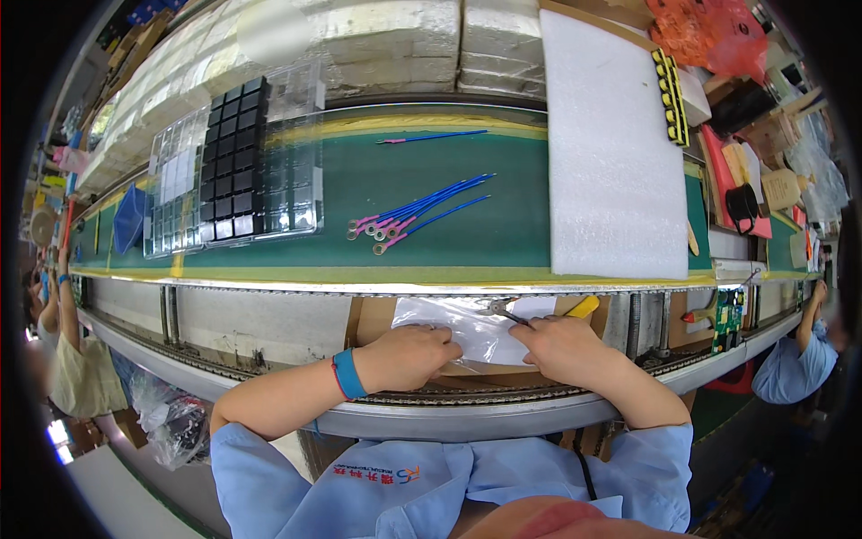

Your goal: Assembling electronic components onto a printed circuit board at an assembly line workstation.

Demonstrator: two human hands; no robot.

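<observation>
Below the front edge of the bench (503,251), a clear bag (476,337) is spread over a white sheet (540,306) in an open box (363,314), between the two hands. By the right hand (564,349), the dark handles of the pliers (495,308) are gripped, the metal head being pointed leftward over the bag. The fingers of the left hand (415,355) are curled in at the bag's left side; whether the film is pinched or merely touched cannot be told. Should the pliers be swung low, the film could be snagged or nicked, as metal and plastic are so near each other. If the bag were tugged unevenly, it could be torn. The yellow handle (584,307) just beyond the right hand could be knocked by a wide sweep. By contrast, the blue wires (440,199) are laid well apart from both hands
</observation>
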